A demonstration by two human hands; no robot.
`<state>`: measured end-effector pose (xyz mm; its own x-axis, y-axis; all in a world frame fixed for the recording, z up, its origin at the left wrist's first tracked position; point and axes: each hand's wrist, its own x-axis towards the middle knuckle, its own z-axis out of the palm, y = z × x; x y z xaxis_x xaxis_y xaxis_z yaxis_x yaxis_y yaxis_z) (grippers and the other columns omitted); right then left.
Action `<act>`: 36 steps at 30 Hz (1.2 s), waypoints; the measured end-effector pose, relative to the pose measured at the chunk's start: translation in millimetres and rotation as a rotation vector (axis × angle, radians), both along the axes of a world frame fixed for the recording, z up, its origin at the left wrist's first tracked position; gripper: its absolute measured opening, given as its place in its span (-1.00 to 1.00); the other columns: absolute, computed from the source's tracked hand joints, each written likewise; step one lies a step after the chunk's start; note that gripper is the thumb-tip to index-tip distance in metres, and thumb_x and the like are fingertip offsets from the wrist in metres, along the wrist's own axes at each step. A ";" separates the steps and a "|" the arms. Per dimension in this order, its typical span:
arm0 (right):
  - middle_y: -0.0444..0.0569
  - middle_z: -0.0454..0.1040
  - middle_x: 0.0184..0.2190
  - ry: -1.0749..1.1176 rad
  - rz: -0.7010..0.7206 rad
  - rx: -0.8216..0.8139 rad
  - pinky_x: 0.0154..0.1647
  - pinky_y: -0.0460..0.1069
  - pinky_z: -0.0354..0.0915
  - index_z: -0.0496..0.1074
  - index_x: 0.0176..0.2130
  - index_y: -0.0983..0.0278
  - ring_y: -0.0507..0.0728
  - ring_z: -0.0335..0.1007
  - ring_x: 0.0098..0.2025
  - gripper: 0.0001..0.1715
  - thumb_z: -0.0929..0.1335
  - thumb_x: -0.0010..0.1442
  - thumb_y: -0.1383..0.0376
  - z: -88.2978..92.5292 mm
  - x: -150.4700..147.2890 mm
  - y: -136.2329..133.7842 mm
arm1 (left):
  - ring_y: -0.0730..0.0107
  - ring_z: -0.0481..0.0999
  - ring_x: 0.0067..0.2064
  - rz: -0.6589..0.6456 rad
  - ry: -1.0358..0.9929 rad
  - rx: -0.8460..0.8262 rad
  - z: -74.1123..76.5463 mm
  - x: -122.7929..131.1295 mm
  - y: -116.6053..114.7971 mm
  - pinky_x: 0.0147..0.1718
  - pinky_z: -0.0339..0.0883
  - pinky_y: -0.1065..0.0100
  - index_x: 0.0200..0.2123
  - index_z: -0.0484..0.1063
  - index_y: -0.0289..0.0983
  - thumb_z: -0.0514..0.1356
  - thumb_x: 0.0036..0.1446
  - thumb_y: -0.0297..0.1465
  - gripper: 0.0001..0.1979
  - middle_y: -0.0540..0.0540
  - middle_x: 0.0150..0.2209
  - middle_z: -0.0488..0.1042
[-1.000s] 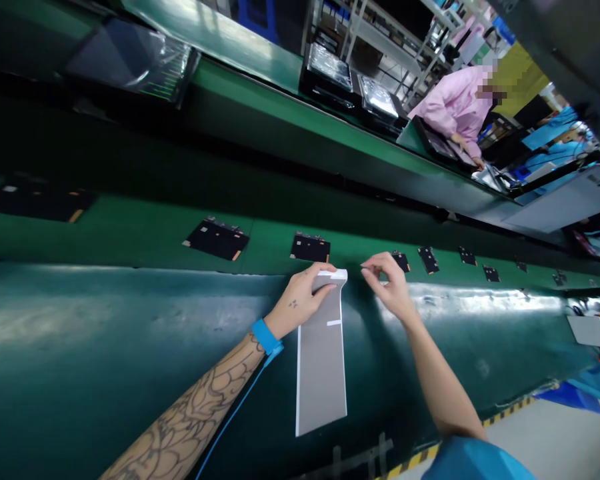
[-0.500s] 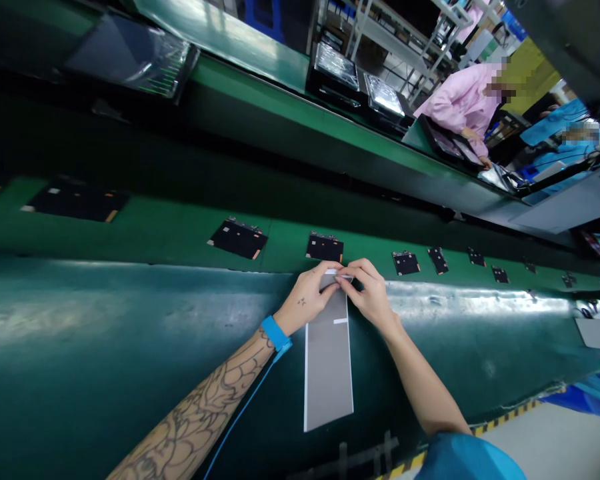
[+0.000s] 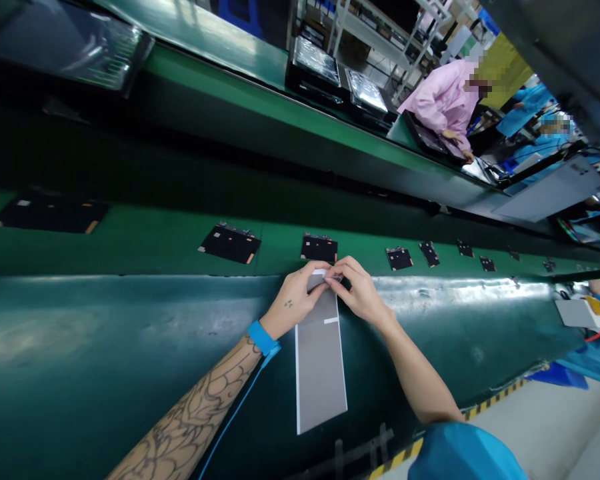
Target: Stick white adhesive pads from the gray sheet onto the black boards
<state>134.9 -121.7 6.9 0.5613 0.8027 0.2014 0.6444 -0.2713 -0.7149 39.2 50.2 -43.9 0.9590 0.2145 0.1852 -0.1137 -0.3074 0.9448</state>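
A long grey sheet with white edges lies lengthwise on the green bench, and a short white strip crosses it near its right edge. At its far end my left hand pinches the sheet, thumb and fingers together, with a blue wrist strap and cord behind it. Close beside it, my right hand pinches at the sheet's far right corner. The two sets of fingertips nearly meet and hide what lies between them. Just beyond them a black board rests on the green belt.
Several more black boards, such as one at the left, lie spaced along the belt. A raised green shelf behind carries film-wrapped black units. A person in pink works at the far right. Yellow-black tape marks the near edge.
The whole view has shifted, so the scene sits a little further left. Both hands keep pinching the far end of the grey sheet, with barely any finger movement.
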 end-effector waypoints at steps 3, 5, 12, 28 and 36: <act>0.00 0.48 -0.11 0.067 -0.069 0.048 -0.07 0.08 0.43 0.52 -0.09 0.18 0.16 0.44 -0.11 -0.79 0.37 0.53 0.11 6.1 18.3 -20.8 | 0.06 0.66 0.04 0.010 0.018 0.024 -0.5 -0.7 0.9 0.04 0.52 0.10 0.14 0.46 -0.17 0.28 0.37 -0.33 -0.70 -0.14 0.06 0.64; -0.01 0.47 -0.13 0.113 -0.138 0.041 -0.12 0.05 0.39 0.52 -0.12 0.19 0.14 0.43 -0.13 -0.73 0.41 0.49 0.05 9.5 45.9 -48.6 | 0.04 0.65 0.06 0.010 0.031 0.034 -0.2 -1.3 1.4 0.03 0.52 0.10 0.14 0.46 -0.17 0.28 0.37 -0.34 -0.69 -0.15 0.08 0.64; -0.04 0.49 -0.27 0.297 -0.301 -0.289 -0.19 0.06 0.32 0.51 -0.15 0.24 0.16 0.39 -0.23 -0.41 0.47 0.27 -0.22 10.3 173.4 -161.9 | 0.03 0.65 0.04 -0.006 0.049 0.033 1.6 -1.9 2.5 -0.03 0.51 0.10 0.14 0.45 -0.17 0.25 0.39 -0.33 -0.71 -0.15 0.07 0.63; 0.00 0.57 -0.28 0.253 -0.240 -0.475 -0.17 0.09 0.31 0.60 -0.18 0.24 0.19 0.37 -0.26 -0.44 0.48 0.21 -0.20 -7.8 218.6 -192.6 | 0.04 0.67 -0.03 -0.007 0.061 0.063 4.8 -4.7 3.2 -0.11 0.53 0.11 0.14 0.45 -0.15 0.25 0.41 -0.30 -0.72 -0.16 0.07 0.63; -0.03 0.51 -0.35 0.158 -0.351 -0.413 -0.25 0.07 0.32 0.53 -0.24 0.23 0.17 0.34 -0.33 -0.42 0.54 0.13 -0.20 -15.5 217.8 -200.7 | 0.04 0.66 -0.02 -0.005 0.050 0.072 5.8 -3.9 3.5 -0.05 0.53 0.11 0.14 0.45 -0.15 0.26 0.39 -0.32 -0.71 -0.14 0.05 0.64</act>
